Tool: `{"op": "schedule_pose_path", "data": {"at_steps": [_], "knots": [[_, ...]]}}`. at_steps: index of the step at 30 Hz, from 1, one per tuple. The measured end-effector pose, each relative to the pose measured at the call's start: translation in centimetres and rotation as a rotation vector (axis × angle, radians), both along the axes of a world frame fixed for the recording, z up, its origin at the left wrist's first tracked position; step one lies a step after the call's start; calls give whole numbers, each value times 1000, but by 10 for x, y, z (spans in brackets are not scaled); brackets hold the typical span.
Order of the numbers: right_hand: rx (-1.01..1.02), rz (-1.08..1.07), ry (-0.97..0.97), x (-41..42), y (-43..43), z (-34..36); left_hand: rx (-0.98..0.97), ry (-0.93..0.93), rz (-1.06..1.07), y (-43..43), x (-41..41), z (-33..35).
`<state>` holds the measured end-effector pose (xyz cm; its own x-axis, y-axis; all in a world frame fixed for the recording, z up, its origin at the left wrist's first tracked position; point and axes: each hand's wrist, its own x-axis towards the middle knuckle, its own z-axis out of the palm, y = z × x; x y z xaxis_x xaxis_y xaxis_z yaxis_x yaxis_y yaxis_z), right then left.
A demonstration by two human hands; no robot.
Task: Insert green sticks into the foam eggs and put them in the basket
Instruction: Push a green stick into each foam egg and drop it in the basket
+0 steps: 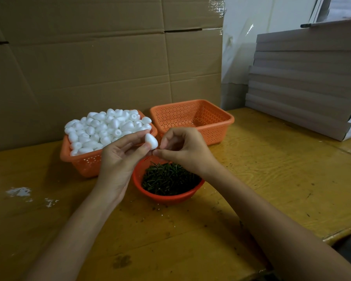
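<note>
Over the red bowl point(171, 197): both hands meet here, a little above the table point(272, 169). The bowl is filled with green sticks point(168, 179).
Left hand point(118, 153): the thumb and fingers are clamped on one foam egg point(151, 141), with the palm turned up toward me.
Foam egg: it is held in the air and touches only this hand. Its long axis runs from 11 o'clock, the narrow end, to 5 o'clock, the broad end.
Right hand point(185, 151): its fingers point(158, 153) are pressed together in a pinch at 5 o'clock of the egg, almost touching the broad end. I cannot see a stick between them; it may be hidden or too thin to show.
Relation that matters: the broad end looks toward the right hand, which is the only free hand and is right beside the egg. I judge that a stick must enter along the long axis, going from 5 toward 11 o'clock.
Full basket point(83, 161): it stands at 10 o'clock from the bowl, heaped with white eggs.
Empty basket point(217, 128): it stands at 1 o'clock from the bowl, behind the right hand. I see no finished egg in it, so I judge the work is near its beginning.
Risk: the foam looks soft, and a stick pushed off the axis may come out through the side.
</note>
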<state>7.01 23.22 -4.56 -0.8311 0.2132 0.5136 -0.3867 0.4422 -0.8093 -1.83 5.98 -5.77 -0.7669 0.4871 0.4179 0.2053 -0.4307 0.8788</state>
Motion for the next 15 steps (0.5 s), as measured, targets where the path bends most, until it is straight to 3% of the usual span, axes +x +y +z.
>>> {"op": "schedule_pose_path", "data": {"at_steps": [8, 15], "knots": [[-84, 43, 0, 0, 2, 3, 1, 17, -42, -1, 2, 2], [-137, -118, 70, 0, 17, 8, -32, 46, 60, -1, -1, 0]]}}
